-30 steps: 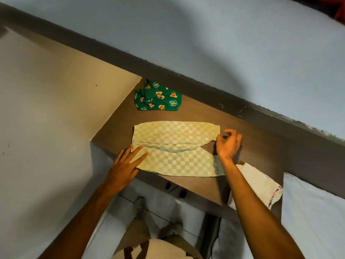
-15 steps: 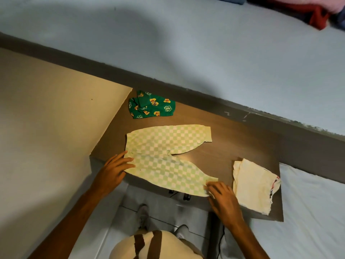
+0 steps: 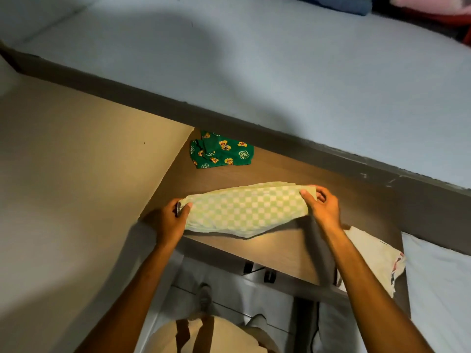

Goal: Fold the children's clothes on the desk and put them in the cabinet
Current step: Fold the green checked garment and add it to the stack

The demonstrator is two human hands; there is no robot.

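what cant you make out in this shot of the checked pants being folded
Head view only:
- Cabinet: not in the frame.
- Cream garment: partly hidden by the right forearm.
- Checked pants: lower layer covered by the top fold; ends hidden by the left hand and right hand.
- Clothes at top right: cut off by the frame edge.

There are no words, numbers or signs to read here. The green cloth (image 3: 221,153) at the back left corner of the desk (image 3: 285,248) has little yellow and orange pictures and white clover shapes on it, but no letters. The green and white checked cloth (image 3: 244,208) has only squares. The cream cloth (image 3: 377,256) at the right edge of the desk has a small red and dark mark, too blurry to read.
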